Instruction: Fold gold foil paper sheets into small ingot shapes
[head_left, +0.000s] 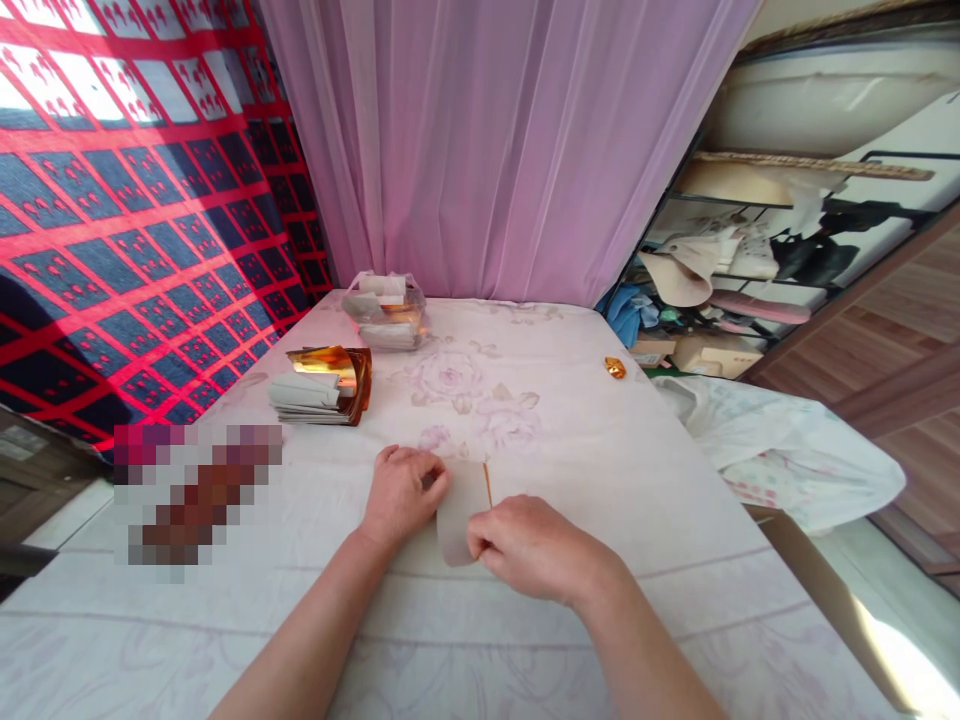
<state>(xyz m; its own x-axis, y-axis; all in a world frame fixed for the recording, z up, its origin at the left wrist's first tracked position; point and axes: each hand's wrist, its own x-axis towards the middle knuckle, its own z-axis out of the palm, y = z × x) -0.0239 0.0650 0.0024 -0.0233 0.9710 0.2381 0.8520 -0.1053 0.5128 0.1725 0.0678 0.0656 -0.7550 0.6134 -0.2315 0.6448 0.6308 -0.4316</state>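
While the right hand (534,548) grips, paper (457,522) curls

As the right hand pinches its right edge, the paper is between both hands, over the near half of the table (615,470). The left hand (407,490), half curled, is at the left edge; whether it grips, I cannot tell. Farther left lies a stack of sheets (307,392), with a clear bag (386,325) beyond it; far right, a small gold piece (615,368).

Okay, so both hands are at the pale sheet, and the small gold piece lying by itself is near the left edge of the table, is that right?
Not quite: the head view shows the small gold piece near the right edge of the table. The left hand and right hand are indeed at the pale sheet.
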